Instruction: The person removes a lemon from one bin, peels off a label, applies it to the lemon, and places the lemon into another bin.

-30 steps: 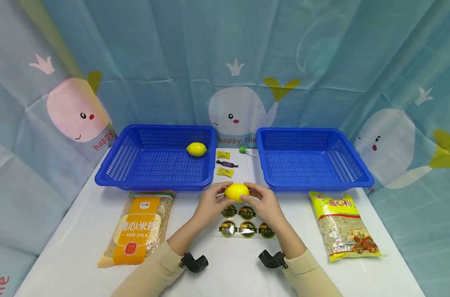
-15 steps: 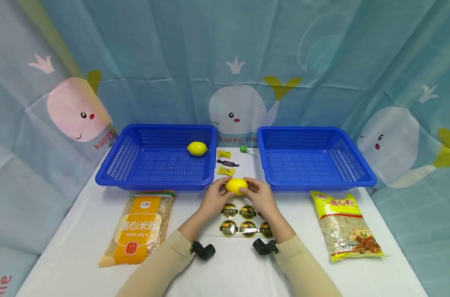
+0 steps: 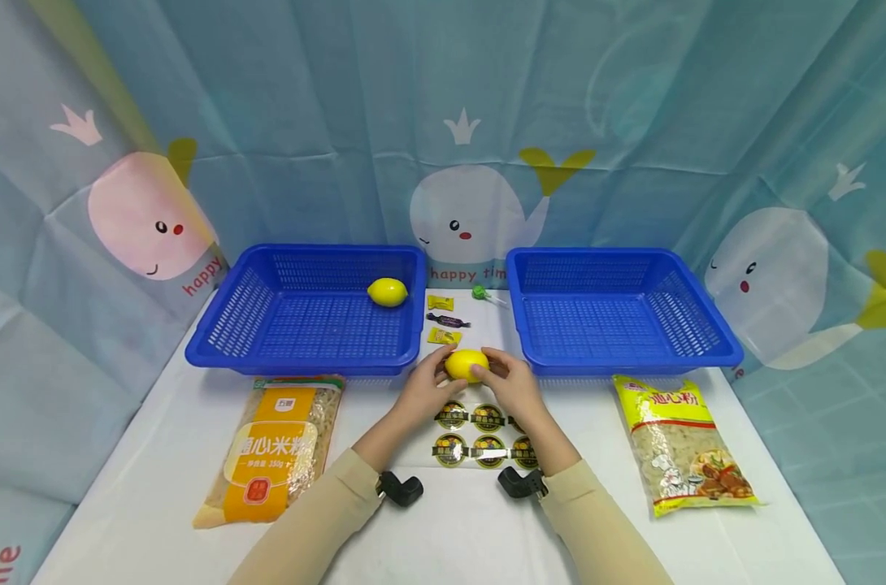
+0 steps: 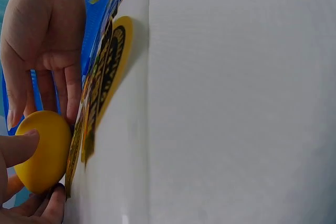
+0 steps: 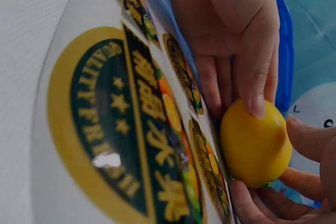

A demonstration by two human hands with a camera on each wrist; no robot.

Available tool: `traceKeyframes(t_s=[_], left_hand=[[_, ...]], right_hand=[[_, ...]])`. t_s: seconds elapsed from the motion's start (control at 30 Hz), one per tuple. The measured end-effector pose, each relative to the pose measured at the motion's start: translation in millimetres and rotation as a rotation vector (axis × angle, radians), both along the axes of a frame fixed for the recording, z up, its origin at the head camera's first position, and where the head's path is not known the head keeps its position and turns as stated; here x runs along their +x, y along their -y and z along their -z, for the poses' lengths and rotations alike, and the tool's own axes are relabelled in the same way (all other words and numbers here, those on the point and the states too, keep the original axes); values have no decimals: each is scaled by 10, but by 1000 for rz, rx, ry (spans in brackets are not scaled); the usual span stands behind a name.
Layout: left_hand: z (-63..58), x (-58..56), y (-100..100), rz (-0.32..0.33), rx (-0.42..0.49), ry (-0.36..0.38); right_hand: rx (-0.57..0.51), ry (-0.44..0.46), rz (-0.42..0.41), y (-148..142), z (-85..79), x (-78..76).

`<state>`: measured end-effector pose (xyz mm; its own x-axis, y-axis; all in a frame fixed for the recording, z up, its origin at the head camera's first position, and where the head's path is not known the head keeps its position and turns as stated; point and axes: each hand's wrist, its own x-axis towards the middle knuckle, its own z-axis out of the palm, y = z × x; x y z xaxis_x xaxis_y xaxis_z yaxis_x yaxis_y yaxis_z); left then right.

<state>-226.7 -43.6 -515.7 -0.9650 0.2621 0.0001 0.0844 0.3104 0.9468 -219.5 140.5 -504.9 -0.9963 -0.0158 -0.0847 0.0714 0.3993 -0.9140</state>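
Observation:
In the head view, a yellow lemon (image 3: 466,366) is held between both hands, close over the far end of a clear sticker sheet (image 3: 466,469). Its left side is gripped by my left hand (image 3: 424,390), whose thumb (image 4: 23,148) lies on the lemon in the left wrist view. From the other side my right hand (image 3: 517,392) curls its fingers round the lemon, thumb on its near face. Round black-and-gold fruit labels (image 5: 105,124) fill the sheet, some covered by my right hand in the head view. Part of the lemon's far side is hidden by fingers.
A second lemon (image 3: 388,292) lies in the left blue basket (image 3: 216,355). The right blue basket (image 3: 717,355) stands opposite. Between them are small wrapped candies (image 3: 448,321) and a green lollipop (image 3: 479,292). Pasta bags flank the hands, one orange (image 3: 271,451), one yellow (image 3: 680,447).
Both hands and the lemon have shifted slightly away from the body over the last second, and the wrists have come closer together. Since half a second ago, hardly anything differs.

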Motion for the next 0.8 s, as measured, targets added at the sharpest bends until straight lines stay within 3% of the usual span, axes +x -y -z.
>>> traceKeyframes(t_s=[0.23, 0.53, 0.7, 0.8], left_hand=[[-6, -1, -11, 10, -35, 5], [-12, 0, 0, -13, -9, 3], [-57, 80, 31, -70, -25, 4], [-82, 188, 66, -93, -95, -21]], right_hand=[[-8, -2, 3, -9, -1, -2], [-29, 13, 7, -4, -17, 5], [-4, -22, 1, -15, -9, 42], [33, -48, -11, -37, -41, 118]])
